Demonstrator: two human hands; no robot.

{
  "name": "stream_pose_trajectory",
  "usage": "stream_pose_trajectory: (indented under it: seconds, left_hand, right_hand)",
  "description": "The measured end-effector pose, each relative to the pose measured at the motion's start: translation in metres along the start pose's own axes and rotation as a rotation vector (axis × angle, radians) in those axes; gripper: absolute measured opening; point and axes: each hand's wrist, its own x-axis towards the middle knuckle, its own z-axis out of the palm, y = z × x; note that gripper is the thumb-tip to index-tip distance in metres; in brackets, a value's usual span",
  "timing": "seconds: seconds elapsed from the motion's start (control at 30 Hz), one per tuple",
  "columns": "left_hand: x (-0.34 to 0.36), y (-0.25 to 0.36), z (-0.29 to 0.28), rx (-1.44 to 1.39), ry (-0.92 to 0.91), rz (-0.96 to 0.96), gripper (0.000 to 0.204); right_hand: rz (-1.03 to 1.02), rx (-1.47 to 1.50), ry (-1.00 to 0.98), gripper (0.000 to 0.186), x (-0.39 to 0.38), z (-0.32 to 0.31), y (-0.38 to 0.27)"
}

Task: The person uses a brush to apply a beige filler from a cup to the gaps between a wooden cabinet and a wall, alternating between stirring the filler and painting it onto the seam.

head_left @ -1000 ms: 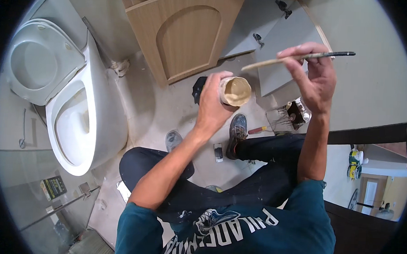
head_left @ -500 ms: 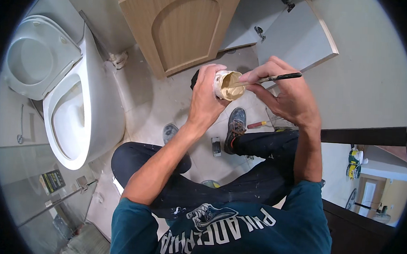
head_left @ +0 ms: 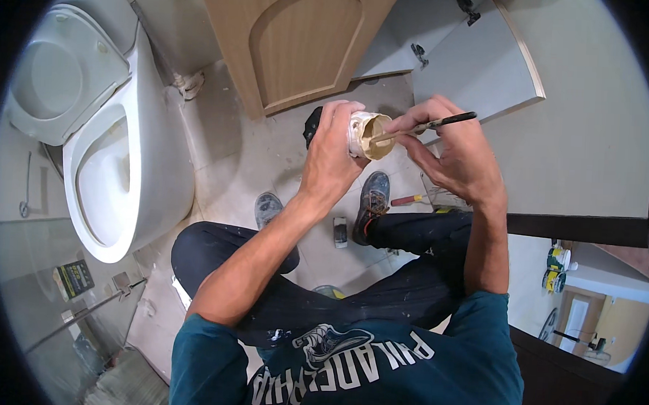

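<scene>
My left hand (head_left: 332, 148) is wrapped round a small white tub (head_left: 357, 134), tilted so its mouth faces right. Cream-coloured paste or paint coats the tub's inside and rim. Between the thumb and fingers of my right hand (head_left: 453, 152) is a thin paintbrush (head_left: 431, 125) with a dark handle end. Its lower end reaches into the tub, and the bristles are not clearly visible. A black object, perhaps a bag (head_left: 312, 126), shows behind my left hand.
A wooden cabinet door (head_left: 306, 50) stands ahead, and another cabinet door (head_left: 482, 68) hangs open to its right. At left is a white toilet (head_left: 163, 159) with its lid up. A red-handled tool (head_left: 406, 200) and a dark block (head_left: 340, 232) lie on the floor near my shoes.
The brush has shifted slightly inside the tub, and my right hand has moved a little with it. The whole view has shifted slightly. Both hands keep their hold.
</scene>
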Motion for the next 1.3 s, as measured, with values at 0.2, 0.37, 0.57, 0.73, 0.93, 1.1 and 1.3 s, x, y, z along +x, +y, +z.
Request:
stream_pose_trajectory:
  seconds: [0.2,0.37,0.57,0.73,0.93,1.1,1.3]
  left_hand:
    - [0.0,0.0,-0.002,0.01,0.012,-0.029,0.063]
    - [-0.002,-0.001,-0.003,0.007,0.001,-0.05,0.064]
    - [0.001,-0.003,-0.002,0.033,0.024,-0.023,0.065]
    - [0.0,-0.01,0.001,0.077,0.017,-0.05,0.065]
    - [0.001,-0.008,-0.004,0.144,-0.008,-0.062,0.069]
    - [0.001,-0.005,-0.007,0.25,-0.018,0.006,0.07]
    - [0.001,-0.006,-0.007,0.293,-0.01,0.015,0.072]
  right_hand:
    - [0.081,0.102,0.021,0.021,-0.001,0.003,-0.001]
    - [0.071,0.093,0.023,0.02,0.001,0.005,-0.004]
    - [0.13,0.119,0.047,0.018,-0.004,-0.01,0.005]
    - [0.142,0.165,0.146,0.018,-0.008,-0.01,0.01]
    - [0.086,0.149,0.213,0.021,-0.005,0.001,0.011]
    - [0.067,0.045,0.115,0.025,-0.007,0.013,0.008]
    - [0.065,0.093,0.222,0.023,-0.004,0.018,0.007]
